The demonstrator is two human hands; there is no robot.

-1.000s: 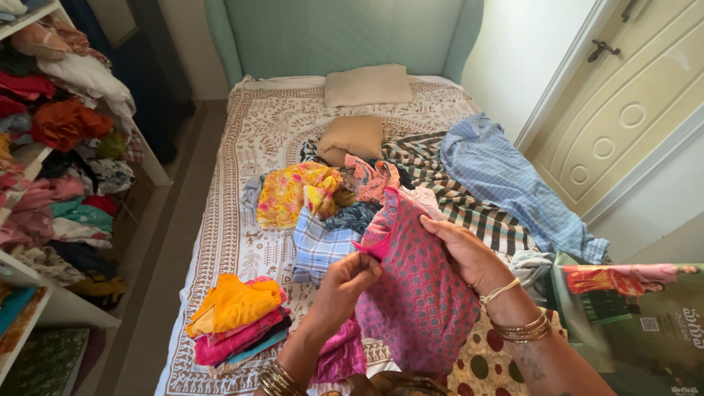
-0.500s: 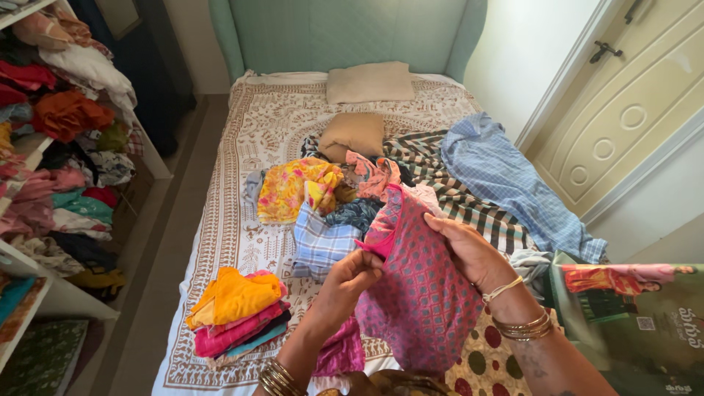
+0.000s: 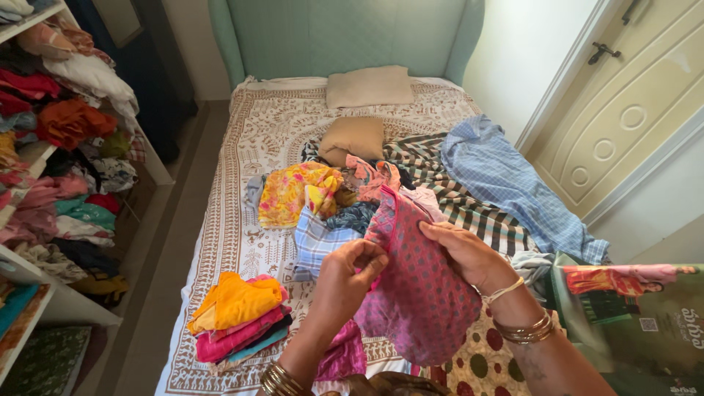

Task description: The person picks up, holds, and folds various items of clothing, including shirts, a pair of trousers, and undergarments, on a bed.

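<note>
A pink patterned garment (image 3: pixel 418 293) is gripped between the left hand (image 3: pixel 350 275) and right hand (image 3: pixel 466 253), mid-fold, above the bed. Aligned edges are judged necessary; the folded stack (image 3: pixel 238 315) lies left.

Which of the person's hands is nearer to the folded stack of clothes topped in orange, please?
Left. The left hand is just right of the folded stack; the right hand is farther right.

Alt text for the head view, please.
Both hands, left hand and right hand, hold up a pink patterned garment over a bed strewn with loose clothes. A folded stack lies at its near left edge.
</note>
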